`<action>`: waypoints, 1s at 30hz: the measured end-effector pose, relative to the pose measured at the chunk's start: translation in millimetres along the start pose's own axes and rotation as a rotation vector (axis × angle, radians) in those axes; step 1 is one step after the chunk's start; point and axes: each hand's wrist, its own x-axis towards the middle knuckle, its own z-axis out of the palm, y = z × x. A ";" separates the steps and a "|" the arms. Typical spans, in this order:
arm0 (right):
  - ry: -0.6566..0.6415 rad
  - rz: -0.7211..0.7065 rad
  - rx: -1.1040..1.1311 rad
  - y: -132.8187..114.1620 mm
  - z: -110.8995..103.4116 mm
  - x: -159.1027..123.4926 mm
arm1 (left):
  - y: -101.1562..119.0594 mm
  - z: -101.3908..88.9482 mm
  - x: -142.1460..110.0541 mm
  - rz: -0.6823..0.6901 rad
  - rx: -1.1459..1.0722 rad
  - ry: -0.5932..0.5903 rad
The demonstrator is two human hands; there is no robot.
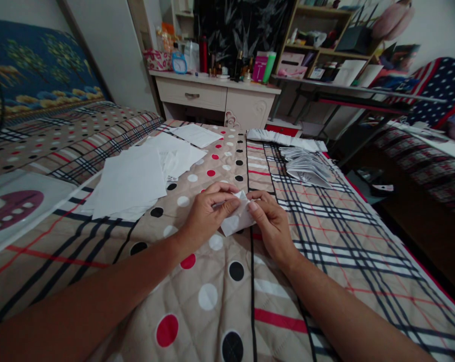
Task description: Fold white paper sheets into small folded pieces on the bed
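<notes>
A small folded piece of white paper (238, 219) lies on the quilted bedspread (219, 291) between my hands. My left hand (208, 213) pinches its left side with curled fingers. My right hand (270, 221) pinches its right upper edge with thumb and forefinger. Both hands are closed on the paper. Loose white sheets (132, 181) are spread to the left of my hands. A pile of folded paper pieces (306, 168) lies to the right and farther off.
More white sheets (197, 134) and a row of folded papers (283, 140) lie at the bed's far end. A dresser (215, 98) with bottles and a clock stands beyond. Shelves and a desk (336, 70) are at right. The bed's edge (400, 241) drops off right.
</notes>
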 end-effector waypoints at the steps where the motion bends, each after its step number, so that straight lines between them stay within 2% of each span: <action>1: 0.008 0.004 -0.002 0.0 -0.1 -0.3 | 0.5 0.1 -0.2 0.003 0.003 -0.007; 8: 0.196 -0.079 -0.114 -5.9 -0.3 0.2 | 2.0 2.0 -1.5 -0.018 -0.012 -0.030; 11: 0.227 -0.091 -0.127 -6.7 -0.5 -0.6 | 5.1 2.3 -2.3 -0.020 -0.019 -0.026; 15: 0.256 -0.077 -0.125 -4.9 -1.7 -1.5 | 9.6 1.6 -5.6 0.052 0.071 0.028; 19: 0.247 -0.042 -0.073 -2.5 -2.3 -1.7 | 8.2 1.5 -8.5 0.112 0.187 0.051; 25: 0.186 0.065 0.071 0.2 -1.6 -3.5 | 6.2 2.1 -8.8 0.088 0.189 0.011; 30: 0.198 0.070 0.087 -0.7 -2.8 -1.4 | 4.3 2.2 -8.4 0.093 0.205 0.028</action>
